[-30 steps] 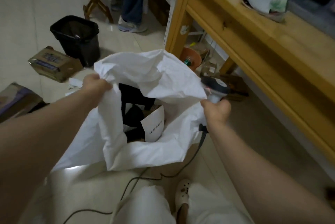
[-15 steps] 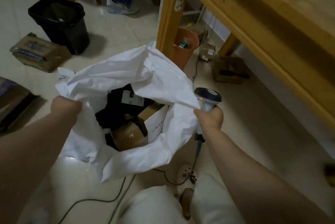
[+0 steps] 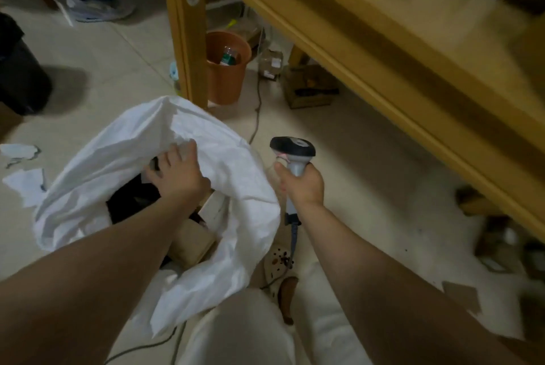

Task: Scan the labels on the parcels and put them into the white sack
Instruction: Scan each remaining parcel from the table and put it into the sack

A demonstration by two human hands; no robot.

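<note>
The white sack [image 3: 224, 158] stands open on the tiled floor in the lower left of the frame, its crumpled rim folded outward. Inside it lie a black parcel [image 3: 132, 199] toward the left and a brown cardboard parcel [image 3: 191, 242] toward the lower right of the opening, the two touching. The left hand [image 3: 177, 175] reaches into the sack's mouth from the lower left, seen from the back. Its fingers point at the far fold of the sack and its thumb is beside the black parcel, but I cannot tell whether it pinches the fabric, holds a parcel or only touches them. Just right of the sack, clear of its rim, the right hand [image 3: 302, 186] is curled tight around the grey handle of a barcode scanner [image 3: 292, 147]. The scanner's dark head is upright above the fist, and its cord [image 3: 293, 232] hangs below the wrist. A wooden table [image 3: 383, 48] fills the upper right, with one leg coming down just behind the sack. An orange bin [image 3: 225, 81] holding a bottle [image 3: 229, 56] stands beside that leg. A black bin [image 3: 20, 78] sits at the left edge, and torn paper scraps [image 3: 25, 186] lie on the floor left of the sack. The person's white trousers [image 3: 236, 332] and a spotted shoe [image 3: 278, 258] show at the bottom centre.
</note>
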